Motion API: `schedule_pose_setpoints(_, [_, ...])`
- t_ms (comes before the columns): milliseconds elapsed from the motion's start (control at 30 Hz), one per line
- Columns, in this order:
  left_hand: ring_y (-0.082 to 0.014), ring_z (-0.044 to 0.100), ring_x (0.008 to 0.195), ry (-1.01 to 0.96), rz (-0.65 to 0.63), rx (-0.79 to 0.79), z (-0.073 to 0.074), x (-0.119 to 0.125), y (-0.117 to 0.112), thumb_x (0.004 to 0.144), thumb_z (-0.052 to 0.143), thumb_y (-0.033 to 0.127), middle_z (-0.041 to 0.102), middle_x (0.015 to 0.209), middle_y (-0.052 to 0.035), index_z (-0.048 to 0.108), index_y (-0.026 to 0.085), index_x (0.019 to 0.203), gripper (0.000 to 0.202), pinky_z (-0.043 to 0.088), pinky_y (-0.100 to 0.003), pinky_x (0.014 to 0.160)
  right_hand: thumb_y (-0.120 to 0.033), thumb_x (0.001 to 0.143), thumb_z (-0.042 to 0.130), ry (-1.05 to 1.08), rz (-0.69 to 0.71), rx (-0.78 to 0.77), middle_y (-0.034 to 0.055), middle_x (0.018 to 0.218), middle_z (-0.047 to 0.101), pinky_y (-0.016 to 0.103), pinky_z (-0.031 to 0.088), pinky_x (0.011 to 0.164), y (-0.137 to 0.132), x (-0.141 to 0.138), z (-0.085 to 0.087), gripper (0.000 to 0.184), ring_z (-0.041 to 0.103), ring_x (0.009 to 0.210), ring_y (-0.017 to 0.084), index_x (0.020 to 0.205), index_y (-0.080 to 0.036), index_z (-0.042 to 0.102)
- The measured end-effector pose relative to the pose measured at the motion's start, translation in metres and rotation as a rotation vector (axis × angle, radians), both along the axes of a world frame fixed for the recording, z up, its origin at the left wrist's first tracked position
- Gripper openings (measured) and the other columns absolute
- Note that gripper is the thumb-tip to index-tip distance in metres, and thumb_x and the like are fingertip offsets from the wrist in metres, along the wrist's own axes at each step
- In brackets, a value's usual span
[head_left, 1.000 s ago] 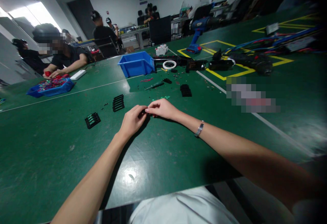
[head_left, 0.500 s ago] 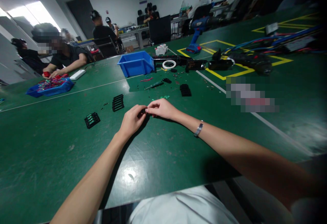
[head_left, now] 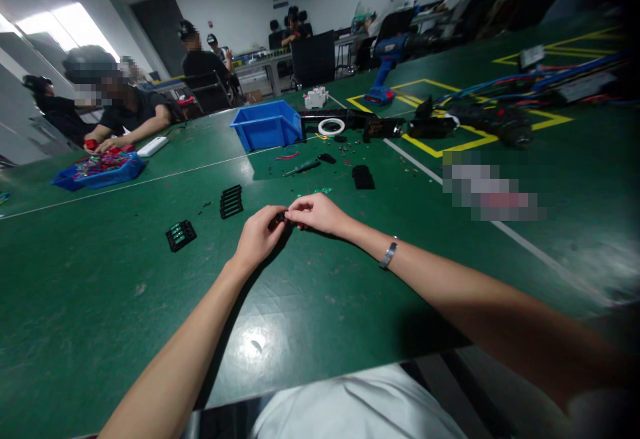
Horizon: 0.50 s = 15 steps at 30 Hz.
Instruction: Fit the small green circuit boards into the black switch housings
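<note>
Fingertips of my left hand close around a small black plastic part, most of it hidden. My right hand meets it from the other side, thumb and fingers pinched at the same part. Just beyond my fingers lie small green pieces. To the left sit a black slotted frame and a similar black frame with green strips in its slots. Another black slotted part rests right of my right hand.
A blue bin stands ahead, near a screwdriver, a white ring and scattered small bits. Farther right are a blue cordless drill and cables. A co-worker handles wires in a blue tray at far left.
</note>
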<state>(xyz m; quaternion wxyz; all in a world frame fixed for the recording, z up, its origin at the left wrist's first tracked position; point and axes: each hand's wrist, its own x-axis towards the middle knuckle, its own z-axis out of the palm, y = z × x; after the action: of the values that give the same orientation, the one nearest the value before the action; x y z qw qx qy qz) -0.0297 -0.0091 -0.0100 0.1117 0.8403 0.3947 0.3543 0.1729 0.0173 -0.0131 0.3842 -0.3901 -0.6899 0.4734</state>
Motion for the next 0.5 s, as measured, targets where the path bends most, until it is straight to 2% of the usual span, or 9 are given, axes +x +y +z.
schedule_pose_setpoints(333, [-0.018,0.067,0.084,-0.045,0.045,-0.037,0.001,0.001,-0.0002,0.094,0.061,0.019,0.076,0.102,-0.0058,0.07,0.019,0.112,0.021,0.051,-0.029,0.078,-0.039,0.084,0.071,0.04,-0.019,0.005,0.0041,0.068,0.069,0.022,0.05,0.05,-0.0017,-0.0004,0.0024,0.027,0.064,0.056,0.013,0.084,-0.012,0.074])
schedule_pose_setpoints(500, [-0.0164,0.066,0.077,-0.094,0.089,-0.065,0.0012,-0.0002,0.0007,0.092,0.06,0.019,0.076,0.097,-0.0044,0.07,0.019,0.114,0.025,0.051,-0.028,0.074,-0.04,0.085,0.071,0.059,-0.018,-0.005,0.0053,0.073,0.071,0.022,0.05,0.049,-0.0022,-0.0006,0.0036,0.027,0.064,0.057,0.012,0.084,-0.013,0.073])
